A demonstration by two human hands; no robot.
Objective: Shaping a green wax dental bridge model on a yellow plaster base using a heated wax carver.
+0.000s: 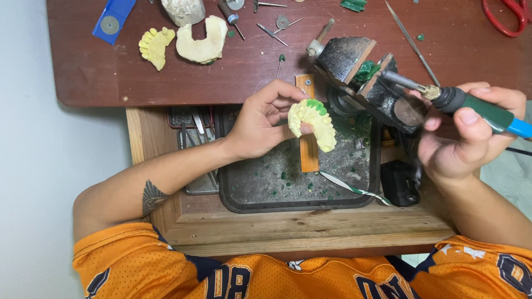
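Pinching a yellow dental cast [313, 123] in the left hand [259, 123], the right hand [465, 138] is gripping a heated wax tool [471, 106]; green wax is covering only a few teeth, most remaining bare

on the brown tabletop [100, 77] lie two spare dental casts [157, 46], a blue disc card [113, 17], loose burs [271, 33] and red scissors [505, 17]; a black tray [260, 188] sits below.

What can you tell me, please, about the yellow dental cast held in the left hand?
The pale yellow, horseshoe-shaped dental cast looks like plaster, with moulded teeth along its arch and green wax on a few at the upper end. The left hand pinches it by thumb and fingertips above the dark tray speckled with green shavings, in front of an upright orange wooden peg.
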